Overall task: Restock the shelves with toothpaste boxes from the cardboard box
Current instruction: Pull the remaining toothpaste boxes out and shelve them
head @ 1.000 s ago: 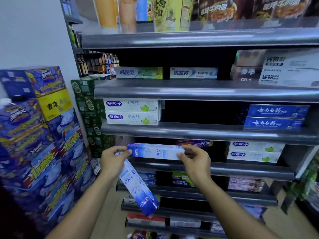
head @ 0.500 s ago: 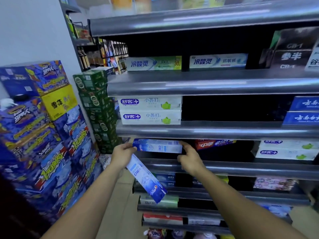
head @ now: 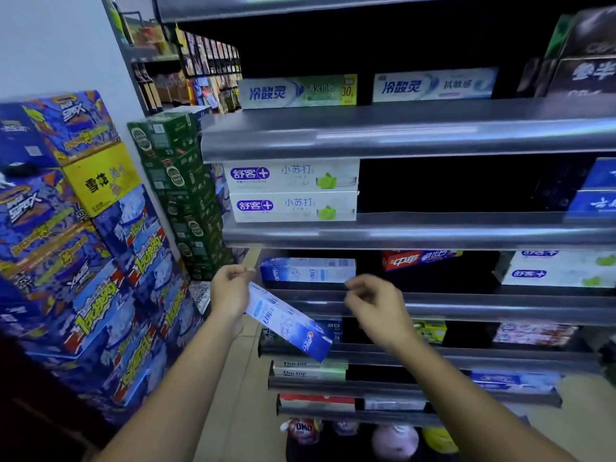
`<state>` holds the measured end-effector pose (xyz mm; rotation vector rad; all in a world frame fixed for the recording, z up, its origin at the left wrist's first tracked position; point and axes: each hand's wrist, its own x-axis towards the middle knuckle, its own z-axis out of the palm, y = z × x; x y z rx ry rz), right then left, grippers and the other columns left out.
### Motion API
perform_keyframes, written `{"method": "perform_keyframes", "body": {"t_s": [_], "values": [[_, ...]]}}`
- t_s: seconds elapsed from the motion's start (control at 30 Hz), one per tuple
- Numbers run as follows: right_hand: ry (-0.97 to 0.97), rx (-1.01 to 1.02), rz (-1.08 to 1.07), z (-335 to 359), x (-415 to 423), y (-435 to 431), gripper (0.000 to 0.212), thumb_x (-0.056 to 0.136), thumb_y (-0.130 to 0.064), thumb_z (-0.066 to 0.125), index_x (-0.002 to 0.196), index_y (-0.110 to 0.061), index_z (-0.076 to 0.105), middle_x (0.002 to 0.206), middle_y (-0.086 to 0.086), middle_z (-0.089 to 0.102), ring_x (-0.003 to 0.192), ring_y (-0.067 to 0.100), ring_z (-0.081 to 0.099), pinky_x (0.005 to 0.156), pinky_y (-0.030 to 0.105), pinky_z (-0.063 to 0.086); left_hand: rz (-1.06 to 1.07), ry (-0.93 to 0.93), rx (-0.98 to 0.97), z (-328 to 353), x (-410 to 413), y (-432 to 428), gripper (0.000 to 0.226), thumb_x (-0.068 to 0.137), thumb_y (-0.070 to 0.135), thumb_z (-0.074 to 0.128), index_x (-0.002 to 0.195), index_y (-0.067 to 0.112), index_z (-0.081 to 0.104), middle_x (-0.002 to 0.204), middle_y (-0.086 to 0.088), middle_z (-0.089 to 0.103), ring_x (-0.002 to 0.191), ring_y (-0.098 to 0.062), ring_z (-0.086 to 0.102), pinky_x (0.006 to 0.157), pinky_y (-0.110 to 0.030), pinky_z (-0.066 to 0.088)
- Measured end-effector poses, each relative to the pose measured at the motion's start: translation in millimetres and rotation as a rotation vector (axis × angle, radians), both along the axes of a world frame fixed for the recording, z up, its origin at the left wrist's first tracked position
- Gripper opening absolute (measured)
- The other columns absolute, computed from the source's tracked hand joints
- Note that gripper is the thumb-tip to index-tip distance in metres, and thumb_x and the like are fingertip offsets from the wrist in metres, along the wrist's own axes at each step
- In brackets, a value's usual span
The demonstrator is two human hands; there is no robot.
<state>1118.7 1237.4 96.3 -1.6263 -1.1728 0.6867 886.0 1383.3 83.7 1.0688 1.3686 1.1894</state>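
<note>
My left hand point(head: 230, 291) grips one end of a blue-and-white toothpaste box point(head: 288, 323), which slants down to the right in front of the lower shelves. A matching blue-and-white toothpaste box point(head: 306, 270) lies flat at the left end of the third shelf point(head: 433, 306). My right hand point(head: 375, 303) hovers just below and right of that box, fingers loosely curled, holding nothing. The cardboard box is out of sight.
Two white toothpaste boxes point(head: 293, 190) are stacked on the shelf above; a red box point(head: 420, 260) and white boxes point(head: 556, 270) share the third shelf. Blue beverage cases point(head: 76, 248) and green cases point(head: 180, 188) are stacked at left. Lower shelves hold more boxes.
My right hand has let go of the box now lying on the third shelf and drawn back slightly. The view has moved closer. My left hand still holds the slanted box.
</note>
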Motion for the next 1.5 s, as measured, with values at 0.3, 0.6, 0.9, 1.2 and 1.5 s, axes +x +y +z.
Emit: {"method": "perform_keyframes", "body": {"t_s": [0.3, 0.6, 0.9, 1.2, 1.5], "values": [[0.328, -0.026, 0.076, 2.4, -15.3, -21.5, 0.029, 0.079, -0.003, 0.084, 0.105, -0.003, 0.070, 0.091, 0.019, 0.070, 0.070, 0.015, 0.064, 0.064, 0.024, 0.055, -0.124, -0.059, -0.124, 31.6, 5.3, -34.8, 0.030, 0.101, 0.043, 0.059, 0.092, 0.014, 0.056, 0.083, -0.011, 0.068, 0.077, -0.026, 0.070, 0.064, -0.035, 0.057], [0.243, 0.180, 0.282, 47.2, 0.0, -10.3, 0.032, 0.082, -0.016, 0.084, 0.112, -0.020, 0.073, 0.094, 0.021, 0.073, 0.084, 0.018, 0.066, 0.086, 0.046, 0.057, -0.875, 0.469, 0.208, 57.0, 5.7, -77.2, 0.067, 0.073, 0.054, 0.084, 0.132, 0.026, 0.066, 0.114, 0.004, 0.074, 0.101, -0.005, 0.068, 0.095, -0.029, 0.052], [0.265, -0.009, 0.223, 28.4, -12.1, -14.3, 0.045, 0.089, -0.023, 0.077, 0.130, -0.015, 0.059, 0.091, 0.007, 0.072, 0.086, 0.014, 0.067, 0.079, 0.032, 0.053, -0.678, 0.052, 0.217, 31.9, 20.0, -90.2, 0.057, 0.092, 0.016, 0.077, 0.138, 0.040, 0.053, 0.100, -0.021, 0.074, 0.097, -0.041, 0.071, 0.085, -0.049, 0.059], [0.424, -0.186, 0.074, -30.2, -22.6, -46.3, 0.035, 0.089, -0.001, 0.075, 0.122, -0.001, 0.063, 0.081, 0.017, 0.071, 0.072, 0.025, 0.066, 0.078, 0.049, 0.059, -0.157, -0.486, -0.016, -13.5, 5.4, -73.3, 0.037, 0.097, 0.008, 0.066, 0.128, 0.021, 0.050, 0.113, -0.019, 0.073, 0.096, -0.033, 0.074, 0.078, -0.041, 0.063], [0.291, 0.162, -0.189, 11.0, -6.7, 7.6, 0.028, 0.085, 0.003, 0.077, 0.108, -0.012, 0.073, 0.096, -0.007, 0.076, 0.085, 0.004, 0.074, 0.080, 0.017, 0.059, -0.085, -0.014, 0.279, 13.1, 5.2, -21.7, 0.025, 0.083, 0.017, 0.085, 0.100, 0.021, 0.067, 0.103, 0.005, 0.072, 0.098, -0.015, 0.069, 0.078, -0.025, 0.054]]}}
